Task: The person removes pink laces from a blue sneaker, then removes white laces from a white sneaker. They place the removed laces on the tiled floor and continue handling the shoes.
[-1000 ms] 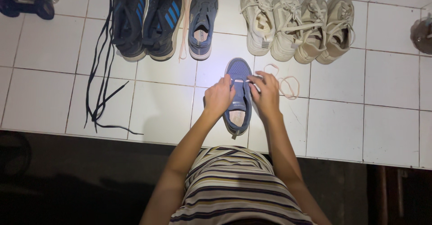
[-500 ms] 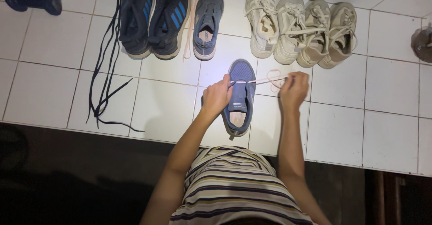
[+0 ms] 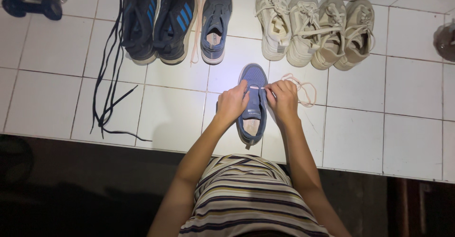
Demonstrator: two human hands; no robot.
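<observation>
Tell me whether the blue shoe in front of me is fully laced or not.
Not fully laced. Only one pale strip of lace crosses the blue shoe near the toe; the rest loops loose on the tile beside the right hand. The left hand steadies the shoe.

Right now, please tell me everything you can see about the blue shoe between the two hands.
The blue shoe is a low sports shoe, cloth by its look, with a pale insole. It lies flat on the white tiled floor, toe pointing away from the person, below a row of other shoes. The left hand rests on its left side. The right hand pinches a pale pink lace that crosses the shoe near the toe and loops on the tiles to its right.
</observation>
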